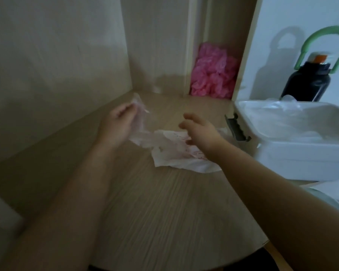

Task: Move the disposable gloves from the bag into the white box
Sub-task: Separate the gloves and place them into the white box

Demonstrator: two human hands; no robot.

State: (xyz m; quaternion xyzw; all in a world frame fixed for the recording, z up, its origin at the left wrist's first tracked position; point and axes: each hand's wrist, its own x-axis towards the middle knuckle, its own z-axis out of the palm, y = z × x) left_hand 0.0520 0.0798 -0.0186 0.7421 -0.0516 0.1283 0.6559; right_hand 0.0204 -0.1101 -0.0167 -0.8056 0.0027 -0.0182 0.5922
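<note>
Left hand (119, 124) apparently pinches bag (174, 153)

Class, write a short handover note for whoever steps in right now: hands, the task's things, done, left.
Left hand pinches thin clear plastic at the left end of the bag; glove or bag film, unclear.
Right hand open above the bag.
White box stands right of the bag, clear gloves already inside.
Left: put any remaining gloves in; the bag's contents are not visible.
</note>
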